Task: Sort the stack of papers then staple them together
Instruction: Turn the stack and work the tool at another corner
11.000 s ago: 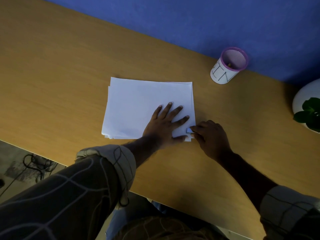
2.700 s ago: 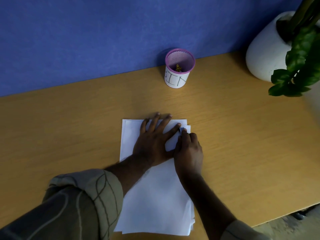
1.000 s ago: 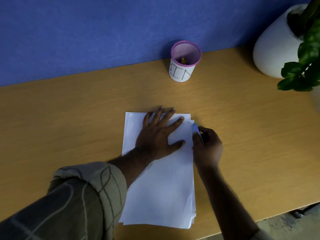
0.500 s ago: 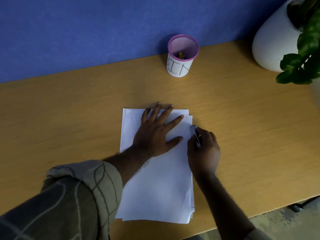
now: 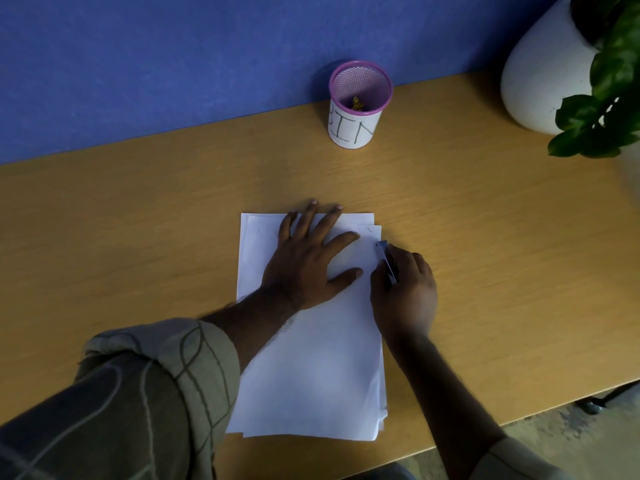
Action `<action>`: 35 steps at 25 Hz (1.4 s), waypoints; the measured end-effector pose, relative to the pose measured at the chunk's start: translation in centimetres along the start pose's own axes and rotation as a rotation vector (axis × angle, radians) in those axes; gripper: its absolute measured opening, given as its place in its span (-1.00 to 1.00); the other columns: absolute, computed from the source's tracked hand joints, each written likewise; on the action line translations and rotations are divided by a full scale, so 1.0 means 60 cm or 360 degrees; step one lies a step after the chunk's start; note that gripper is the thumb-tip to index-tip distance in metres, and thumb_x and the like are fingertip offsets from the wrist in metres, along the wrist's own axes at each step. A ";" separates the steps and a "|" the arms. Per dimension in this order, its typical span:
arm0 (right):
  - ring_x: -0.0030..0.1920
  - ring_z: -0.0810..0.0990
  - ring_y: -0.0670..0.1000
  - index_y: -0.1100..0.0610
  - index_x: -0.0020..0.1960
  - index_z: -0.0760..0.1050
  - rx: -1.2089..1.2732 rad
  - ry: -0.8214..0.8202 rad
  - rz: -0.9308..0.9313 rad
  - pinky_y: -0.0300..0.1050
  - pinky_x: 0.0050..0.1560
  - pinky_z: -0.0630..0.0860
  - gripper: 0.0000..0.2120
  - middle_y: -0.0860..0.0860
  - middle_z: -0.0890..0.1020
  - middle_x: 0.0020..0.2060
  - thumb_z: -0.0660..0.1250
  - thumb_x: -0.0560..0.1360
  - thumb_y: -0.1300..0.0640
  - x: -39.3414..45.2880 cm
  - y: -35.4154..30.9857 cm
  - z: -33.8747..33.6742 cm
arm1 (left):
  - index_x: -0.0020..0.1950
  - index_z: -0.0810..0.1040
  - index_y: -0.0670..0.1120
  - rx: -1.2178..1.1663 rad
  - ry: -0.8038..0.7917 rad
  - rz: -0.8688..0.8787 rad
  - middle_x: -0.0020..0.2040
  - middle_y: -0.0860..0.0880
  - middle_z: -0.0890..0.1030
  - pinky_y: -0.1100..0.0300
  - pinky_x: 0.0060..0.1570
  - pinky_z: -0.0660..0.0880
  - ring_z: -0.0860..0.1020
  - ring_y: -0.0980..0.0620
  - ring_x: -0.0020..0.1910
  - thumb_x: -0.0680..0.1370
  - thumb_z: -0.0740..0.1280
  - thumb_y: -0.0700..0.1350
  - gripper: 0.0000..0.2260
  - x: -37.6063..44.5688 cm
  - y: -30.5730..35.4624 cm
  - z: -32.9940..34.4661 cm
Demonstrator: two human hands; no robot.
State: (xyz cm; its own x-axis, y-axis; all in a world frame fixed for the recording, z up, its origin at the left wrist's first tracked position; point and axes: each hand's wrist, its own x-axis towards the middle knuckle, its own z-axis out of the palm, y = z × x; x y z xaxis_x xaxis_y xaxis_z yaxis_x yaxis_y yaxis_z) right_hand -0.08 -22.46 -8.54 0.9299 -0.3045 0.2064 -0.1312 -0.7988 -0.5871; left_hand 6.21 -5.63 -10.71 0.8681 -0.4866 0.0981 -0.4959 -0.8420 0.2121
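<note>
A stack of white papers lies lengthwise on the wooden desk, its sheets slightly fanned along the right edge. My left hand presses flat on the upper part of the stack, fingers spread. My right hand sits at the stack's right edge near the top corner, closed around a small blue-grey stapler whose tip meets the paper edge. A small staple mark shows near the top right corner.
A white mesh cup with a purple rim, lettered "BIN", stands by the blue wall. A white plant pot with green leaves occupies the far right. The desk's near edge runs just below the stack.
The stack was turned from crosswise to lengthwise over the earlier frames. In the last second my right hand has slid the stapler slightly down along the right edge; my left hand stays pressed.
</note>
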 end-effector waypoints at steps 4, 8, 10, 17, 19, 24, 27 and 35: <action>-0.11 0.60 0.15 0.25 0.10 0.60 -0.0004 0.0000 -0.0023 0.01 -0.16 0.57 -0.77 0.14 0.67 -0.13 0.37 0.45 0.28 0.002 0.001 0.000 | 0.38 0.52 0.11 -0.0015 0.0026 -0.0014 0.60 -0.05 0.32 -0.22 0.51 0.16 0.22 -0.22 0.59 0.53 0.15 0.40 -0.44 -0.001 0.001 0.003; -0.11 0.61 0.14 0.24 0.09 0.60 -0.0009 -0.0005 -0.0025 0.01 -0.17 0.59 -0.80 0.14 0.68 -0.12 0.37 0.47 0.27 0.000 0.000 0.001 | 0.47 0.45 0.14 0.0033 0.0002 -0.0001 0.61 -0.05 0.30 -0.25 0.51 0.16 0.22 -0.22 0.59 0.54 0.10 0.42 -0.40 0.000 0.000 0.000; -0.11 0.61 0.14 0.24 0.10 0.60 0.0003 -0.0015 -0.0026 0.03 -0.17 0.59 -0.79 0.15 0.68 -0.12 0.38 0.47 0.27 0.000 -0.002 0.000 | 0.51 0.41 0.14 0.0049 -0.0015 -0.0005 0.61 -0.05 0.30 -0.25 0.50 0.16 0.21 -0.22 0.60 0.54 0.09 0.42 -0.37 0.001 0.001 -0.002; -0.17 0.59 0.17 0.26 0.16 0.62 0.0070 -0.0115 -0.0148 0.04 -0.22 0.56 -0.74 0.17 0.65 -0.19 0.39 0.48 0.30 0.016 -0.016 0.004 | 0.57 0.34 0.00 0.0019 -0.0084 -0.0055 0.62 -0.05 0.28 -0.23 0.53 0.15 0.20 -0.21 0.61 0.50 0.14 0.42 -0.25 0.004 0.002 -0.007; -0.17 0.58 0.16 0.25 0.18 0.61 0.0049 -0.0134 -0.0148 0.05 -0.22 0.55 -0.75 0.17 0.65 -0.19 0.37 0.51 0.28 0.020 -0.020 0.010 | 0.57 0.35 0.00 0.0000 -0.0077 -0.0039 0.62 -0.05 0.28 -0.22 0.53 0.13 0.20 -0.20 0.61 0.50 0.17 0.42 -0.25 0.004 0.000 -0.006; -0.16 0.58 0.13 0.25 0.17 0.60 0.0001 -0.0111 -0.0114 0.06 -0.23 0.56 -0.77 0.16 0.65 -0.17 0.34 0.52 0.28 0.019 -0.025 0.023 | 0.57 0.33 0.03 -0.0007 -0.0076 -0.0037 0.63 -0.04 0.27 -0.20 0.54 0.11 0.18 -0.19 0.62 0.49 0.15 0.44 -0.24 0.005 -0.002 0.002; -0.12 0.60 0.13 0.24 0.18 0.59 0.0056 -0.0101 -0.0057 0.05 -0.17 0.58 -0.77 0.15 0.66 -0.11 0.32 0.54 0.27 0.017 -0.030 0.023 | 0.57 0.33 0.02 -0.0010 -0.0067 -0.0032 0.63 -0.04 0.26 -0.21 0.53 0.12 0.18 -0.19 0.61 0.48 0.16 0.45 -0.22 0.005 -0.004 0.006; -0.05 0.65 0.11 0.21 0.17 0.58 0.0220 0.0089 0.0262 -0.19 -0.12 0.47 -0.78 0.12 0.69 -0.01 0.34 0.55 0.18 0.041 -0.027 0.012 | 0.58 0.30 0.02 -0.0013 -0.0092 -0.0057 0.64 -0.02 0.24 -0.24 0.54 0.11 0.14 -0.18 0.63 0.51 0.09 0.45 -0.23 0.004 -0.003 0.005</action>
State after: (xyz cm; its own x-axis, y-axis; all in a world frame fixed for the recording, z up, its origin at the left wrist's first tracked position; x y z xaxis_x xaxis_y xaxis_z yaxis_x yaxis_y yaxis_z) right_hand 2.65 -21.55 -7.64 0.8787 -0.4565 0.1398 -0.2278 -0.6582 -0.7175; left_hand 6.50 -5.69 -10.99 0.8825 -0.4691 0.0344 -0.4644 -0.8573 0.2224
